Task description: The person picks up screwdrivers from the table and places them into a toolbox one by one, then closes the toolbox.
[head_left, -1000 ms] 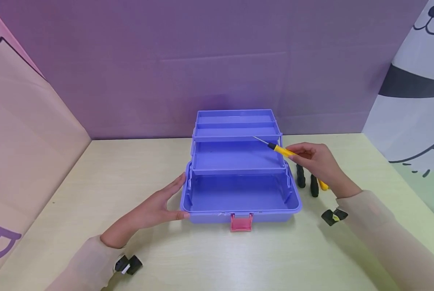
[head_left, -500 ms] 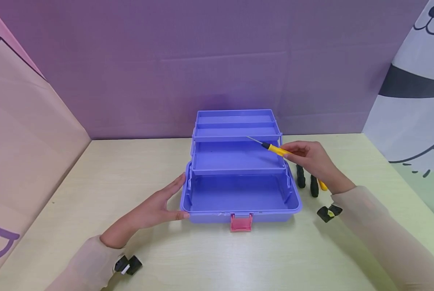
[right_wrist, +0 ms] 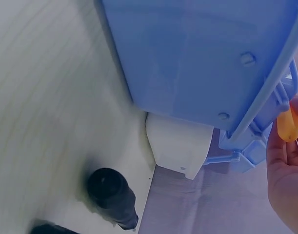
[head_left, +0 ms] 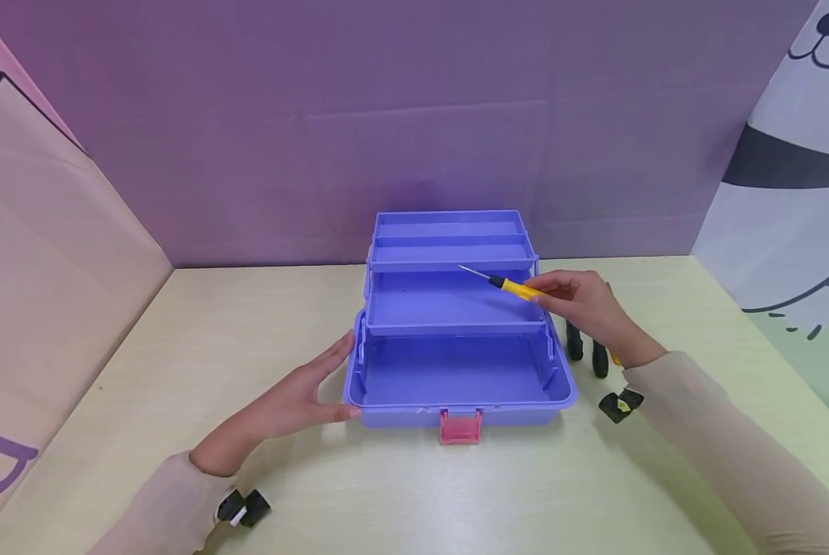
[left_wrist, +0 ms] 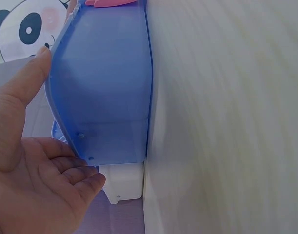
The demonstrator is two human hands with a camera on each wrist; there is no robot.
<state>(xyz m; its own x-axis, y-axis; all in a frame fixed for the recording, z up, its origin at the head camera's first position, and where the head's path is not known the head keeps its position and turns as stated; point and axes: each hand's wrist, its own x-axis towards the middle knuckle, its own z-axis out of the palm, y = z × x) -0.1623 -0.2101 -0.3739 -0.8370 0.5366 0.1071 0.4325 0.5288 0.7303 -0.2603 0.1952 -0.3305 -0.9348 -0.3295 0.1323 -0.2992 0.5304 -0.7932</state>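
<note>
A blue-purple toolbox (head_left: 400,417) stands unfolded, its upper trays (head_left: 421,299) raised in steps behind the lower compartment. My left hand (head_left: 292,402) rests against its left end, thumb near the front corner and fingers spread along the side; the left wrist view shows those fingers (left_wrist: 73,165) touching the box's edge. Between thumb and fingers, my right hand (head_left: 584,307) pinches a screwdriver (head_left: 514,289) by its yellow handle. The shaft points left over the middle tray. In the right wrist view only the rounded handle end (right_wrist: 288,129) of the screwdriver shows.
Two black-handled tools (head_left: 600,360) lie on the table right of the box, partly under my right arm, with a sliver of yellow (head_left: 616,359) beside them. A pink latch (head_left: 459,428) hangs at the box's front. The white lid (right_wrist: 180,144) is behind. A purple backdrop (head_left: 282,177) closes the back.
My right hand has moved a little to the left with the screwdriver, bringing its tip farther over the middle tray. The left hand and toolbox have stayed put.
</note>
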